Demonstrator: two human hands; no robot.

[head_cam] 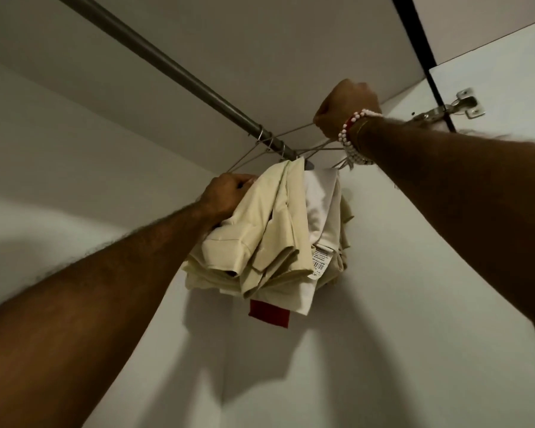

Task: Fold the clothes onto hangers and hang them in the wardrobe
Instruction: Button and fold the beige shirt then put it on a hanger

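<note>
Folded cream garments (269, 239) hang from thin wire hangers (260, 143) hooked over the grey wardrobe rod (179, 75). A white garment (318, 193) hangs right behind them, with a barcode tag and a red label at the bottom. My left hand (226, 193) grips the left end of a hanger together with the cream cloth. My right hand (346, 106), with bead bracelets on the wrist, is curled round the right end of a wire hanger. Both arms reach upward.
The wardrobe's white back wall (322, 350) and top panel (260, 41) enclose the rod. An open door with a metal hinge (457, 106) stands at the upper right. The rod to the left of the hangers is bare.
</note>
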